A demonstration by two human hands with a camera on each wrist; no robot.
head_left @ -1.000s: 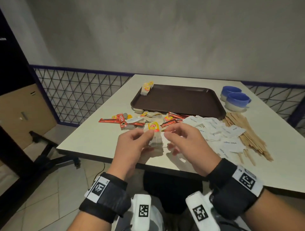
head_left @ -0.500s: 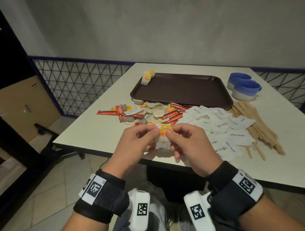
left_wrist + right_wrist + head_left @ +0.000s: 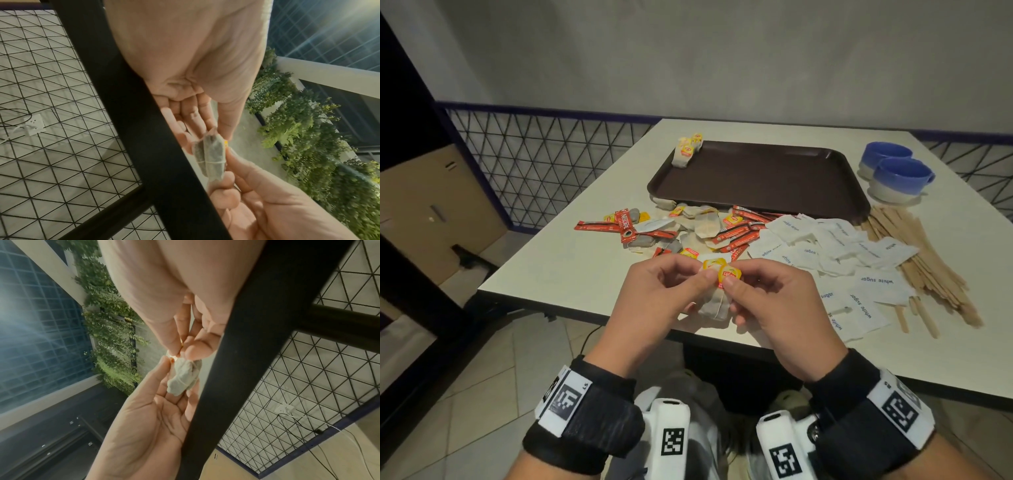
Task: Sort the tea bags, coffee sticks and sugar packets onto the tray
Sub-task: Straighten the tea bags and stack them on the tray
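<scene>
Both hands hold tea bags (image 3: 715,306) over the table's near edge. My left hand (image 3: 664,301) and right hand (image 3: 767,305) each pinch a yellow tag (image 3: 727,273) at the top, and the pale bags (image 3: 211,155) (image 3: 183,376) hang below between the palms. The brown tray (image 3: 763,178) lies farther back, with a few tea bags (image 3: 686,150) at its far left corner. In front of the tray lies a mixed heap of red coffee sticks (image 3: 736,233) and tea bags (image 3: 705,222). White sugar packets (image 3: 835,253) spread to the right of it.
Two blue and white cups (image 3: 893,174) stand right of the tray. Wooden stirrers (image 3: 928,267) lie along the right side of the sugar packets. The white table (image 3: 571,267) ends just under my hands. A wire mesh fence (image 3: 544,164) runs behind at the left.
Both hands have drawn back toward the table's near edge with the tea bags, and their fingertips have come together on the yellow tags. The camera view has tilted down a little.
</scene>
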